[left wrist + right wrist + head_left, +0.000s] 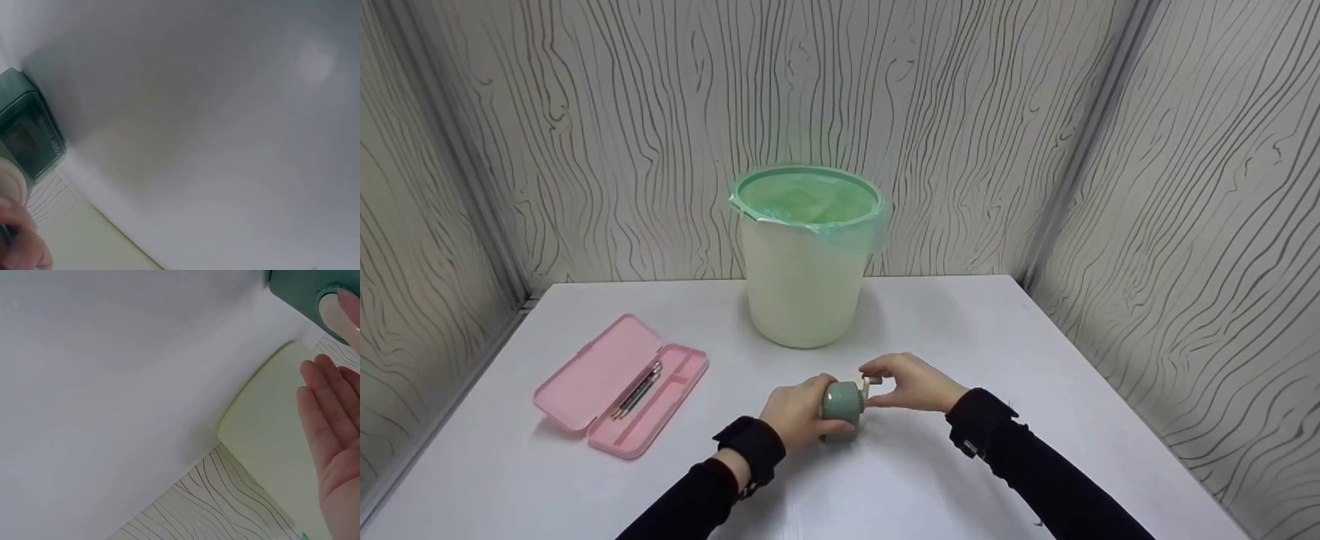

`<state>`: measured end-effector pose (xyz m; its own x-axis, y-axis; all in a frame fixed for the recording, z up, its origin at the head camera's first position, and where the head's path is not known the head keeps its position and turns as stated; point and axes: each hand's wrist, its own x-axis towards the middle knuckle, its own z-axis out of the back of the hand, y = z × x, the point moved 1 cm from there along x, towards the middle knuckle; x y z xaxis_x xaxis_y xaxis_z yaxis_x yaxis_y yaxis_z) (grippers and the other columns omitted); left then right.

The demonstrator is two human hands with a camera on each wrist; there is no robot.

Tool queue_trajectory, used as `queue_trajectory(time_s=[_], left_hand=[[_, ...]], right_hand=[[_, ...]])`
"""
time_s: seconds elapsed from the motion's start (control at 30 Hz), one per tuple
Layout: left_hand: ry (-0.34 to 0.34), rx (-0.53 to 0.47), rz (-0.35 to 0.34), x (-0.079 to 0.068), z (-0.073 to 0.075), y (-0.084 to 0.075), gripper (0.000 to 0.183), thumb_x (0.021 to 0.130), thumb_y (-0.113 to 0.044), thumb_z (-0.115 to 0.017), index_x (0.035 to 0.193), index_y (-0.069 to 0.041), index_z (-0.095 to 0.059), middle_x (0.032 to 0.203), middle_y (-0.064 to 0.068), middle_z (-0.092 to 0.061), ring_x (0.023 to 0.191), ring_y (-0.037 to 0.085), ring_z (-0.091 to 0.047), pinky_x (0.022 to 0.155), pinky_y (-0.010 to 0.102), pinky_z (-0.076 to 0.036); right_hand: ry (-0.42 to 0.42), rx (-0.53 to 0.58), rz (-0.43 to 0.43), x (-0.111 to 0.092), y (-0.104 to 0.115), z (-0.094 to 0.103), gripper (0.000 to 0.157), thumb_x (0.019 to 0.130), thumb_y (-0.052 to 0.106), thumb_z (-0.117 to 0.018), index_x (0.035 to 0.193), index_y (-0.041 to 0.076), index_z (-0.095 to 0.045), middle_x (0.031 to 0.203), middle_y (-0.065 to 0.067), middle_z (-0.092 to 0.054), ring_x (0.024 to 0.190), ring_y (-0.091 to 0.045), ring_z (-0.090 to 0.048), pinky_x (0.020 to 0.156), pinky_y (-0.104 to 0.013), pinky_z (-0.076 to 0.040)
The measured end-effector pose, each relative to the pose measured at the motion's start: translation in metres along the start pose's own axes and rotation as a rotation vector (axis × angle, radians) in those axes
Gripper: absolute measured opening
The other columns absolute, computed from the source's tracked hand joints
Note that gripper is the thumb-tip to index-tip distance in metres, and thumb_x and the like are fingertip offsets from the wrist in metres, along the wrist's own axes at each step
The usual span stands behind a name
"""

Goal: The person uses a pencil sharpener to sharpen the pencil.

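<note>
A green pencil sharpener (841, 402) with a cream crank (865, 390) is held low at the front middle of the table. My left hand (797, 412) grips its body from the left, thumb on the near side. From the right, my right hand (916, 384) pinches the crank's handle between thumb and fingers. In the left wrist view the sharpener's clear dark window (32, 140) shows, with fingertips by the round cream crank hub (10, 181). The right wrist view catches the sharpener (306, 295) at the top corner, the right hand (337, 422) beneath it.
An open pink pencil case (660, 420) with several pencils (637, 391) inside lies on the left of the white table (1020, 465). Behind the hands stands a pale bin (804, 292) with a green rim and a liner bag. Wood-patterned walls (960, 135) enclose the table.
</note>
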<state>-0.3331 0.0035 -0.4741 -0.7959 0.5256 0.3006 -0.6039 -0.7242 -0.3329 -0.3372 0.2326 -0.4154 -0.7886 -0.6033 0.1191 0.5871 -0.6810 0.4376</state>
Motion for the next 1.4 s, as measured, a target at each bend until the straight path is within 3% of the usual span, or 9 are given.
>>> queue_trajectory(time_s=[0.2,0.43,0.73,1.1,1.4], left_hand=[[0.014,-0.033,0.004,-0.001,0.001,0.002,0.065,0.083,-0.058,-0.078,0.125,-0.014,-0.058,0.108,0.003,-0.074,0.087,0.018,-0.071,0.076,0.034,-0.058],[0.033,-0.058,0.018,-0.002,0.002,0.002,0.066,0.084,-0.058,-0.078,0.127,-0.014,-0.056,0.111,0.004,-0.073,0.089,0.019,-0.071,0.077,0.034,-0.057],[0.005,-0.005,-0.053,-0.001,0.003,0.001,0.062,0.085,-0.056,-0.077,0.124,-0.012,-0.057,0.106,0.004,-0.072,0.083,0.019,-0.071,0.073,0.031,-0.057],[0.014,0.002,-0.040,0.001,0.003,0.001,0.066,0.084,-0.057,-0.078,0.125,-0.011,-0.057,0.106,0.004,-0.074,0.085,0.019,-0.072,0.074,0.032,-0.058],[0.026,-0.012,-0.034,0.001,0.001,0.002,0.066,0.083,-0.057,-0.078,0.125,-0.012,-0.055,0.106,0.004,-0.073,0.086,0.019,-0.071,0.075,0.033,-0.057]], right_hand=[[-0.070,0.006,0.030,-0.005,0.000,0.005,0.028,0.094,0.013,-0.073,0.119,0.000,-0.073,0.113,-0.013,-0.078,0.102,-0.028,-0.075,0.092,-0.045,-0.059],[-0.133,-0.017,0.074,-0.008,-0.002,0.006,0.016,0.094,0.013,-0.073,0.108,0.004,-0.077,0.103,-0.009,-0.080,0.090,-0.022,-0.077,0.084,-0.038,-0.061],[-0.191,-0.063,0.102,-0.008,-0.004,0.002,0.017,0.095,0.011,-0.072,0.108,0.004,-0.079,0.101,-0.008,-0.080,0.091,-0.022,-0.076,0.082,-0.037,-0.061],[-0.259,-0.213,0.134,-0.004,-0.007,-0.003,0.015,0.093,0.011,-0.074,0.105,0.006,-0.081,0.091,-0.005,-0.080,0.083,-0.019,-0.074,0.075,-0.033,-0.059],[-0.280,-0.300,0.100,-0.004,-0.003,-0.007,0.015,0.092,0.010,-0.075,0.105,0.007,-0.081,0.089,-0.004,-0.078,0.081,-0.019,-0.074,0.073,-0.031,-0.059]])
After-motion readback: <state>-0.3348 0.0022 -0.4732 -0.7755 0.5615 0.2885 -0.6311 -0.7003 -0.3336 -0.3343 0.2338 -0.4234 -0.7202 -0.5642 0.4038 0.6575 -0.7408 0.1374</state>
